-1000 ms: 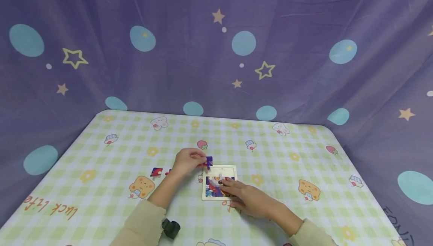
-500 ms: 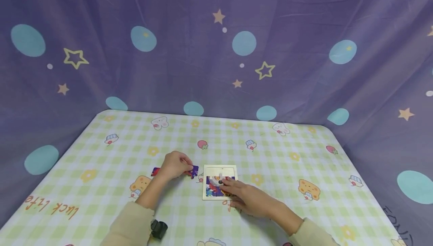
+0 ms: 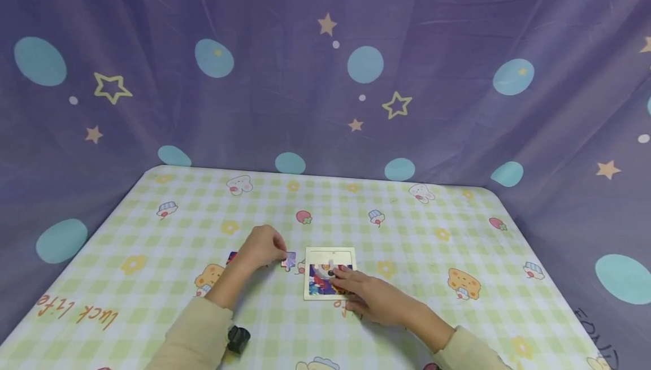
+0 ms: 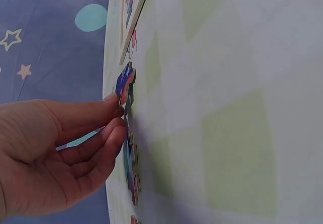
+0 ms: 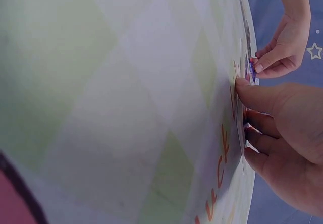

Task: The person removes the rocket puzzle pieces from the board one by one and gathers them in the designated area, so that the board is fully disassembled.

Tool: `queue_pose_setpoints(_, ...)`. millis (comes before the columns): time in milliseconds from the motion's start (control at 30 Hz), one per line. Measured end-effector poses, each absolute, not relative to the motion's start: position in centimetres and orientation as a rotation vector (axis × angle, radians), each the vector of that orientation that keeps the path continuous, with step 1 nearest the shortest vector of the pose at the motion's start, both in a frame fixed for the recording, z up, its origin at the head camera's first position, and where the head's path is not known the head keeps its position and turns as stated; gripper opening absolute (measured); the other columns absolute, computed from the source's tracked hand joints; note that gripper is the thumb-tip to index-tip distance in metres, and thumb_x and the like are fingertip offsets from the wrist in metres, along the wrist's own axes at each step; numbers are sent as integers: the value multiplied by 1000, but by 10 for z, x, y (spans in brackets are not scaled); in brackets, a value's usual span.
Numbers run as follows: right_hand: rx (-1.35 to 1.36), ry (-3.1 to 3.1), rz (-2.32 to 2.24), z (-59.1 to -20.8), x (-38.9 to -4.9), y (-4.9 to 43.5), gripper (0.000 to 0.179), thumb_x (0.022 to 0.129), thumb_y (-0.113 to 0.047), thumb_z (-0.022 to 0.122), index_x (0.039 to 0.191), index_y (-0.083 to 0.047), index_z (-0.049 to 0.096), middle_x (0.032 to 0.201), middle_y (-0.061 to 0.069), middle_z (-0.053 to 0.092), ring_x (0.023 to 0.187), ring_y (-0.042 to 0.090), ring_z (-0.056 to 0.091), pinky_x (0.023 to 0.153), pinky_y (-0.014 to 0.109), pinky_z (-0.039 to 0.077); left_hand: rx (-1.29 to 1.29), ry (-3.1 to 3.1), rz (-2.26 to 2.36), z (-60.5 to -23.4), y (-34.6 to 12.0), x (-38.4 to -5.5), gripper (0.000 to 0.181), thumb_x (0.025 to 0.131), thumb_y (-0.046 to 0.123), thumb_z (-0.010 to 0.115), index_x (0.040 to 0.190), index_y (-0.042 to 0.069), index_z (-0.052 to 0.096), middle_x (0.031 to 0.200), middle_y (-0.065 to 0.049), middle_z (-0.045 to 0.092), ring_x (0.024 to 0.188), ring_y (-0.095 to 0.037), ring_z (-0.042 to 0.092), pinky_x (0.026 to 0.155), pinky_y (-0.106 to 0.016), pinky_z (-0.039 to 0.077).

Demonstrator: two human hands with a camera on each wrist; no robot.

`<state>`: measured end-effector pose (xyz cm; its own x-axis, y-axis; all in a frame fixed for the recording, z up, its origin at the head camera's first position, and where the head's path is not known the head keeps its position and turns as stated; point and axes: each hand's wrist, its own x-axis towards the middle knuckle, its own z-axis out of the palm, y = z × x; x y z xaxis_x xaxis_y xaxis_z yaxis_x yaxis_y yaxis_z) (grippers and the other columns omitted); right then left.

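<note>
My left hand [image 3: 261, 247] pinches a purple jigsaw piece [image 3: 289, 260] between thumb and fingertips, left of the puzzle tray. The left wrist view shows this piece tilted, close over the tablecloth. A pale wooden puzzle tray [image 3: 320, 257] lies mid-table, its near part filled with colourful pieces and its far part bare wood. My right hand [image 3: 373, 299] rests on the tray's near right side, fingers extended over the fitted pieces, with the thumb at the near edge. Another loose jigsaw piece [image 4: 132, 168] lies below the left fingers; in the head view that hand mostly hides it.
A red and purple jigsaw piece [image 3: 231, 256] shows beyond the left wrist. By the left sleeve is a small black device [image 3: 238, 339]. The table bears a green checked cloth [image 3: 407, 234], and a purple curtain [image 3: 285, 104] hangs behind its far edge.
My left hand has carried the piece leftward from the tray's upper left corner, down beside the other loose pieces, and its face now looks paler. My right hand has stayed in place.
</note>
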<state>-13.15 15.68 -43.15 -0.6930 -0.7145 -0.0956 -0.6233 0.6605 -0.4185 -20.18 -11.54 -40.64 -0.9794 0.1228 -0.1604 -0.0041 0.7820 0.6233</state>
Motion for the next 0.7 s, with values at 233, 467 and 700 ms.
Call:
queue_pose_setpoints(233,-1088,2618,-526,-432,-133,157,51,98,-27,53,146,-16,40,157,2,33,144,22,35,111,40,40,134,2804,940,-406,-119,-202,4,78,6,75,81,4,72,79,-7,68,63,-14,58,56,-24,48)
queue_pose_setpoints(467,-1100,2612,-543,-432,-132,158,51,98,-26,54,146,-14,41,157,3,32,144,23,35,111,41,39,196,2813,982,-404,-115,-199,11,80,6,73,90,3,72,82,-6,68,71,-14,59,66,-27,52)
queue_pose_setpoints(700,-1112,2624,-541,-433,-132,158,52,98,-26,54,146,-14,41,157,4,33,144,23,35,110,40,40,253,2784,1008,-403,-101,-195,13,81,10,73,94,6,72,84,-3,67,76,-12,58,74,-29,52)
